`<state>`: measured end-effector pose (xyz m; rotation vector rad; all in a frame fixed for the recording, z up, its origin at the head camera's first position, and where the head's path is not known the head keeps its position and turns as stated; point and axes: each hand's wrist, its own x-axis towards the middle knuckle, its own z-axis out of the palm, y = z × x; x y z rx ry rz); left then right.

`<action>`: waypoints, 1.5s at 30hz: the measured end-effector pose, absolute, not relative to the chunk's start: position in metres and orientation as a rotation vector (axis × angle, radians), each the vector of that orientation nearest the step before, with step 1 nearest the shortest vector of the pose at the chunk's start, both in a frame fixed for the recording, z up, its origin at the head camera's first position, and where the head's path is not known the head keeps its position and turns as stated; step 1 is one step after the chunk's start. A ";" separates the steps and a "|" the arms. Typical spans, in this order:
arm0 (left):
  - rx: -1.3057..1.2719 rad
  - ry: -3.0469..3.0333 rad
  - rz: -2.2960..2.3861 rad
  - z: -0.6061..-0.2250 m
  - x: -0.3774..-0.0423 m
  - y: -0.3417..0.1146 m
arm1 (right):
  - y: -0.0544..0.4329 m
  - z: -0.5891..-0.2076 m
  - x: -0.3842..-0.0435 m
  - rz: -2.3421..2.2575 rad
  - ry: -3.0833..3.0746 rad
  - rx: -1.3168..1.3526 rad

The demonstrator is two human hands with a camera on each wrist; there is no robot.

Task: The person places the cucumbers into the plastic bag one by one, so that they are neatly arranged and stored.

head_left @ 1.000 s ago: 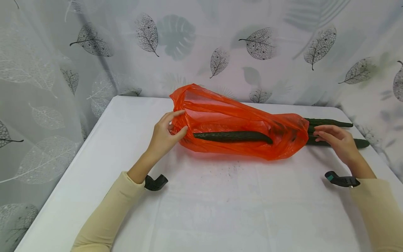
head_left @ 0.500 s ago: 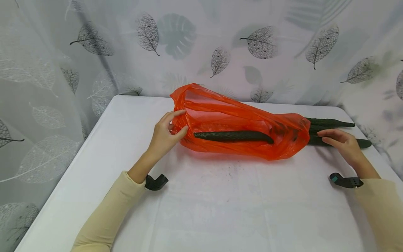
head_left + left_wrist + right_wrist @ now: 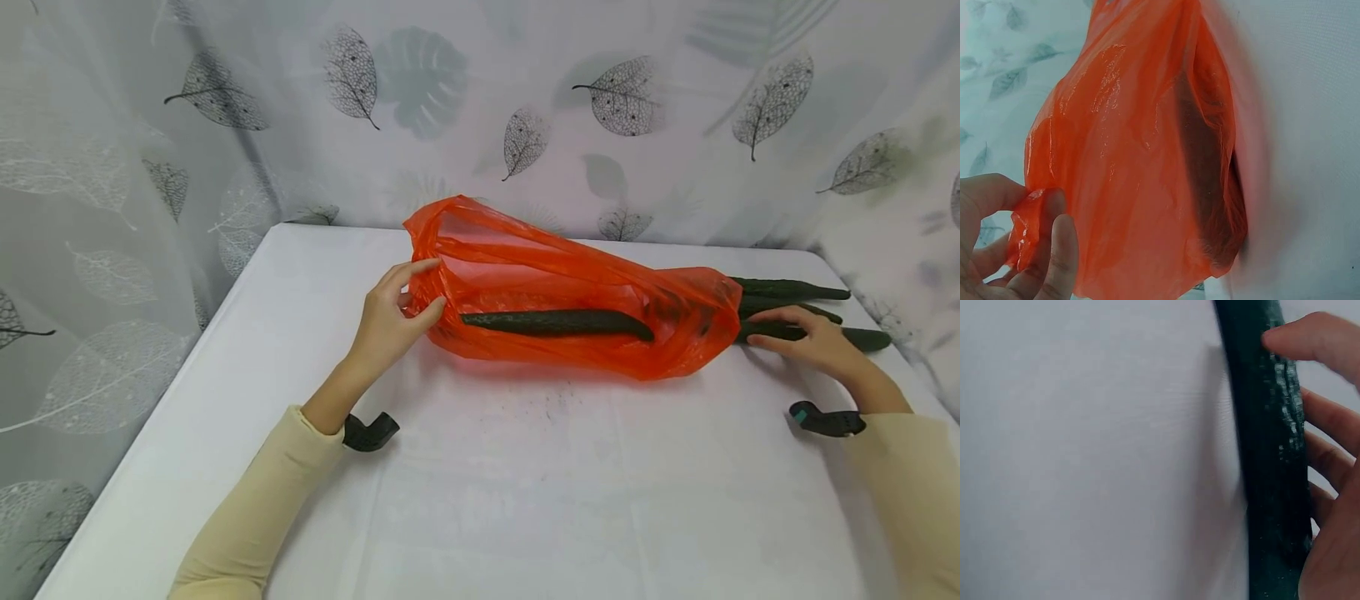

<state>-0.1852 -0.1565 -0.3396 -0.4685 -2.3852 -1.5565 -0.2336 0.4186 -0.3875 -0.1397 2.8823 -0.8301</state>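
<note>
An orange-red plastic bag (image 3: 525, 354) lies lengthwise across the far part of the table. My left hand (image 3: 384, 321) pinches a gathered bit of its left end, as the left wrist view also shows. One dark green cucumber (image 3: 558, 322) lies along the bag, its left end covered by plastic. Past the bag's right end, more cucumbers (image 3: 795, 289) stick out side by side; whether their left ends are inside or beneath the bag I cannot tell. My right hand (image 3: 828, 348) holds the nearest cucumber (image 3: 1269, 456), fingers curved around it and a fingertip on its skin.
The white table (image 3: 510, 492) stretches toward me in front of the bag. Behind it hangs a leaf-patterned curtain (image 3: 480, 108), which also runs along the left side. Black wrist devices (image 3: 371, 432) sit by both sleeves.
My right hand has moved slightly right and down from above the cucumbers onto the nearest one. The left hand stays at the bag's left end, and the bag looks unchanged.
</note>
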 end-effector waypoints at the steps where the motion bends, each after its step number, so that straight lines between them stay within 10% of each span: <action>1: -0.468 -2.383 -1.558 -0.339 -0.185 -0.157 | 0.419 -0.386 -0.235 -0.800 2.873 -0.138; 45: -0.472 -2.373 -1.519 -0.340 -0.189 -0.160 | 0.420 -0.387 -0.236 -0.379 3.119 -0.774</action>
